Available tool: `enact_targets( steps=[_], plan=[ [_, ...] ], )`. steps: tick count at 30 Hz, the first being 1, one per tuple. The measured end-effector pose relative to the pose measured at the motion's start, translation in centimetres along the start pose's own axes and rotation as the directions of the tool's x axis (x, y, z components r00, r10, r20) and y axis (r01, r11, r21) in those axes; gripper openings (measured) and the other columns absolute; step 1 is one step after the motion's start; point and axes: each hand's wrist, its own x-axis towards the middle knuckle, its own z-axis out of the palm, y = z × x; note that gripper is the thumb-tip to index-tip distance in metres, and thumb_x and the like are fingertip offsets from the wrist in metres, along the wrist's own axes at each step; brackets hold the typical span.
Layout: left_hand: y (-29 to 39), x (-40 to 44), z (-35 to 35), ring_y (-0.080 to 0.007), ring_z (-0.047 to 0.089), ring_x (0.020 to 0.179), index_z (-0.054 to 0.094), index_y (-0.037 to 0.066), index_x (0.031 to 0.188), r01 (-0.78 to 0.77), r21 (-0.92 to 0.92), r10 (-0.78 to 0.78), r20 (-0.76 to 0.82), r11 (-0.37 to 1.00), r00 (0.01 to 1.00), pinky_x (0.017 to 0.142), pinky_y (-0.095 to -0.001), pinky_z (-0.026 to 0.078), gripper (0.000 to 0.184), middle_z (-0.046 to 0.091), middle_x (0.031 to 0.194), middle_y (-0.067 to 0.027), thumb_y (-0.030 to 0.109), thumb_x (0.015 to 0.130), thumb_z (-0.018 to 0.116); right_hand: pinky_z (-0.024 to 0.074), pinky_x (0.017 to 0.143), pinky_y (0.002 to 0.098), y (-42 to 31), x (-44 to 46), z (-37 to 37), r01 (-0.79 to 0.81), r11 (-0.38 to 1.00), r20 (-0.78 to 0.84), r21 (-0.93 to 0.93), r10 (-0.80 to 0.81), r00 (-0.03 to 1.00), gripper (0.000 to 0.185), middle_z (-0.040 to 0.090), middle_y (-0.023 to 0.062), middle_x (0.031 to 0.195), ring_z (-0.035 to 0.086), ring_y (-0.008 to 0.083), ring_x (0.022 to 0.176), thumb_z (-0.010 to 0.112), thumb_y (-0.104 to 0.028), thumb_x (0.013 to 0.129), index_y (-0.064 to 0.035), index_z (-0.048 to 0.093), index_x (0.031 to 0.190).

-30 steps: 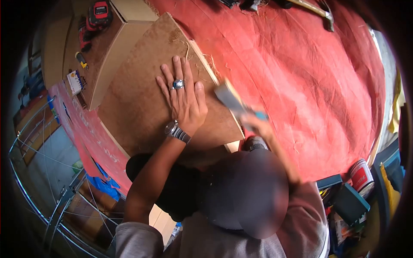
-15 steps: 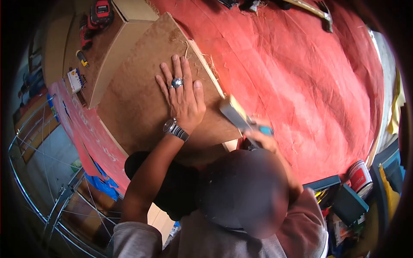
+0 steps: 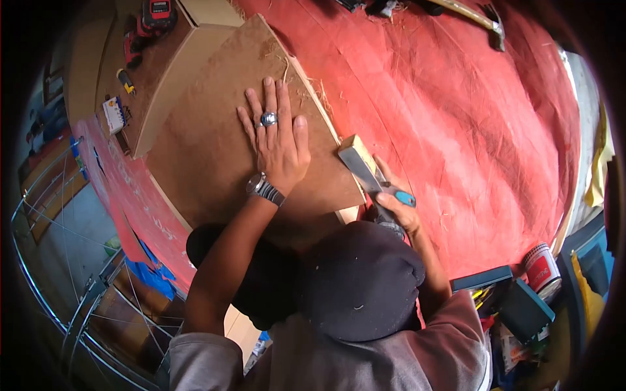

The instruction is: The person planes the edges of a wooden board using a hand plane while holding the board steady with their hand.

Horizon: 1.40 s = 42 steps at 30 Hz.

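Note:
My left hand (image 3: 277, 140), with a ring and a wristwatch, lies flat with its fingers spread on a brown wooden panel (image 3: 202, 124). In my right hand (image 3: 398, 199) is a long tool (image 3: 358, 163) with a metal side, a pale block at its far end and a teal-tipped handle. The tool lies along the panel's right edge, near its lower right corner. Thin wood shavings (image 3: 316, 94) are scattered by that edge.
A red sheet (image 3: 456, 143) spreads to the right, with a hammer (image 3: 479, 18) at its top. At the upper left are a red drill (image 3: 153, 19), a yellow cutter (image 3: 126, 81) and a small box (image 3: 113, 115). A can (image 3: 542, 270) and toolbox (image 3: 525, 309) are lower right; a wheel (image 3: 59, 260), lower left.
My right hand and the tool have shifted slightly down and to the right and are now sharp rather than blurred. My left hand has stayed flat on the panel.

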Motion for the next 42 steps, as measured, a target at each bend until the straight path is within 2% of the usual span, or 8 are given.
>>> enact_targets(
  steps=[5, 15, 19, 25, 33, 36, 38, 42],
  plan=[
    [-0.2, 0.7, 0.0, -0.0506, 0.015, 0.157, 0.029, 0.002, 0.164, -0.005, 0.013, 0.005, -0.012, 1.000, 1.000, 0.125, -0.0652, 0.008, 0.067, 0.023, 0.172, -0.0194, 0.031, 0.105, 0.042, 0.0375, 0.114, 0.0359, 0.6, 3.5, -1.0, 0.250, 0.958, 0.127, -0.142, -0.232, 0.964, 0.085, 0.062, 0.0165, 0.143, 0.055, 0.0240, 0.133, 0.074, -0.043, 0.093, 0.0008, 0.042, 0.158],
    [0.0, 0.4, 0.1, -0.0475, 0.016, 0.158, 0.030, 0.004, 0.164, 0.026, -0.011, -0.026, -0.017, 1.000, 1.000, 0.127, -0.0613, 0.007, 0.063, 0.026, 0.172, -0.0173, 0.029, 0.107, 0.037, 0.0424, 0.099, 0.0327, -1.4, 3.2, -0.4, 0.230, 0.941, 0.123, -0.247, -0.205, 0.971, 0.069, 0.062, 0.0085, 0.112, 0.057, 0.0198, 0.107, 0.076, -0.035, 0.089, 0.0023, 0.059, 0.145],
    [-0.2, 0.5, 0.4, -0.0500, 0.017, 0.157, 0.032, 0.003, 0.163, 0.016, -0.026, -0.017, -0.038, 1.000, 0.999, 0.125, -0.0643, 0.008, 0.061, 0.026, 0.171, -0.0184, 0.028, 0.107, 0.039, 0.0424, 0.102, 0.0368, -1.1, 0.3, -0.8, 0.130, 0.975, 0.109, -0.181, -0.111, 0.988, 0.073, 0.063, 0.0097, 0.114, 0.056, 0.0210, 0.113, 0.075, -0.043, 0.088, 0.0027, 0.061, 0.144],
    [-1.0, 0.4, 1.0, -0.0510, 0.016, 0.157, 0.033, 0.000, 0.162, -0.024, 0.034, 0.025, -0.034, 0.999, 0.999, 0.125, -0.0661, 0.008, 0.062, 0.026, 0.171, -0.0185, 0.029, 0.107, 0.040, 0.0401, 0.110, 0.0370, -6.0, 16.2, 3.3, 0.321, 0.940, 0.227, -0.118, -0.289, 0.930, 0.068, 0.067, 0.0161, 0.127, 0.054, 0.0252, 0.128, 0.071, -0.044, 0.095, -0.0012, 0.059, 0.147],
    [-0.1, 0.6, 0.5, -0.0496, 0.016, 0.157, 0.031, 0.003, 0.163, 0.005, 0.009, -0.005, -0.039, 1.000, 0.999, 0.126, -0.0627, 0.007, 0.061, 0.025, 0.172, -0.0184, 0.030, 0.108, 0.035, 0.0396, 0.112, 0.0384, -0.9, 1.7, -0.1, 0.107, 0.988, 0.061, -0.116, -0.100, 0.993, 0.067, 0.065, 0.0152, 0.133, 0.057, 0.0257, 0.127, 0.075, -0.034, 0.090, 0.0026, 0.060, 0.144],
    [-0.2, 0.5, 0.5, -0.0495, 0.017, 0.157, 0.030, 0.003, 0.164, 0.003, 0.007, -0.003, -0.032, 1.000, 0.999, 0.126, -0.0615, 0.007, 0.061, 0.026, 0.171, -0.0190, 0.031, 0.110, 0.032, 0.0274, 0.122, 0.0408, -1.3, 2.6, 0.6, 0.048, 0.984, 0.025, -0.172, -0.044, 0.999, 0.081, 0.063, 0.0190, 0.141, 0.051, 0.0279, 0.138, 0.072, -0.042, 0.086, 0.0070, 0.054, 0.148],
    [0.0, 0.6, 0.5, -0.0494, 0.017, 0.157, 0.030, 0.002, 0.164, -0.006, -0.017, 0.005, -0.047, 1.000, 0.999, 0.126, -0.0616, 0.007, 0.061, 0.026, 0.171, -0.0191, 0.031, 0.110, 0.032, 0.0362, 0.114, 0.0340, -1.5, 11.2, 3.3, 0.182, 0.983, 0.014, 0.012, -0.182, 0.983, 0.076, 0.060, 0.0159, 0.142, 0.056, 0.0237, 0.127, 0.070, -0.036, 0.094, 0.0067, 0.047, 0.153],
    [-0.3, 0.8, 0.3, -0.0494, 0.016, 0.157, 0.030, 0.002, 0.163, -0.021, 0.016, 0.022, -0.029, 1.000, 0.999, 0.126, -0.0629, 0.007, 0.062, 0.025, 0.171, -0.0190, 0.030, 0.109, 0.034, 0.0403, 0.111, 0.0335, -7.8, 20.5, 6.2, 0.373, 0.917, 0.218, -0.138, -0.339, 0.915, 0.069, 0.061, 0.0136, 0.136, 0.055, 0.0216, 0.127, 0.072, -0.041, 0.096, -0.0012, 0.055, 0.150]
  ],
)
